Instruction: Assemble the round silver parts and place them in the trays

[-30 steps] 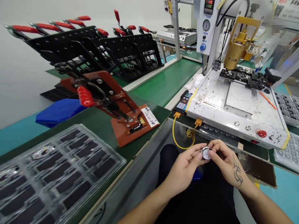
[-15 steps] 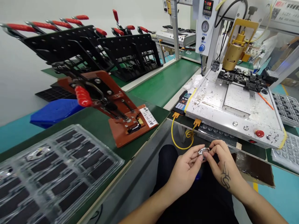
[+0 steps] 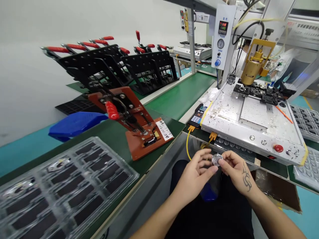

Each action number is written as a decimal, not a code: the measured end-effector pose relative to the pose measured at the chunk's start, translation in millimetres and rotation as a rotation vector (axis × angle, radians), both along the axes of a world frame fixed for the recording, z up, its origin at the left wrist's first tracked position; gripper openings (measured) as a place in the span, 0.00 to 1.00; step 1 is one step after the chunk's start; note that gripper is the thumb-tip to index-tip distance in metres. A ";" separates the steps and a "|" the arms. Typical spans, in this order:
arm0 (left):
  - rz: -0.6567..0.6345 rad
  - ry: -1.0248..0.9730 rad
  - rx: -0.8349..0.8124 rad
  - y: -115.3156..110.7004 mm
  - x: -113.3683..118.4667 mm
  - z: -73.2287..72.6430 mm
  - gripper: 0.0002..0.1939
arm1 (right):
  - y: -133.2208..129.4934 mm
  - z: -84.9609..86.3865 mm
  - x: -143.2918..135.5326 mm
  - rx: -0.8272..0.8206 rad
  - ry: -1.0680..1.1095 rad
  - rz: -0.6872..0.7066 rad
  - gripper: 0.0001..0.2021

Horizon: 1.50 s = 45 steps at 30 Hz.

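Between thumb and fingers of my right hand [image 3: 235, 169] is a small round silvery metal part [image 3: 217, 159], its flat face turned up toward me. My left hand [image 3: 196, 176] is beside it with fingers apart and curved, the fingertips close to the part's left edge. Both hands are above my lap, in front of the bench edge. To their left stands a red-brown clamp fixture [image 3: 139, 122] with a red handle. Beyond my right hand is a white machine bed [image 3: 229, 113] carrying black jigs [image 3: 264, 89] under a gold-coloured head [image 3: 250, 71].
A clear tray [image 3: 99, 166] with dark compartments lies at the left, a few shiny parts in it. Black fixtures [image 3: 152, 66] with red handles stand behind. A keypad unit [image 3: 196, 115], yellow cable [image 3: 188, 146] and red button [image 3: 278, 148] are near the machine's front. A blue bin [image 3: 74, 124] sits farther left.
The left fingers have come off the round part and spread, leaving it in the right hand. Its flat face is now more visible. The whole view has shifted, with the bench appearing farther right.
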State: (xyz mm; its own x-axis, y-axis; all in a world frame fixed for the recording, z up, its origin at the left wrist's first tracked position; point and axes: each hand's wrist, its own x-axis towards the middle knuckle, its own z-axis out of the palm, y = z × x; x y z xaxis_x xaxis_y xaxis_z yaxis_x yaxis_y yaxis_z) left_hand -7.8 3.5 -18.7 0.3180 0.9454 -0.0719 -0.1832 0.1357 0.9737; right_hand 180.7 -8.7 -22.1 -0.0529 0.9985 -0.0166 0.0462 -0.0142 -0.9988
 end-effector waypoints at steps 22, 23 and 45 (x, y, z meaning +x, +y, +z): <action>0.078 0.372 0.292 1.8 -48.3 52.0 0.10 | 36.4 32.6 -4.1 0.732 -0.567 0.442 0.22; 0.168 0.439 0.423 9.4 -60.7 65.8 0.09 | 41.7 34.8 -5.9 0.752 -0.576 0.422 0.22; 0.861 0.599 0.804 132.8 -234.8 175.1 0.17 | 132.9 34.8 -95.5 0.587 -0.355 0.422 0.17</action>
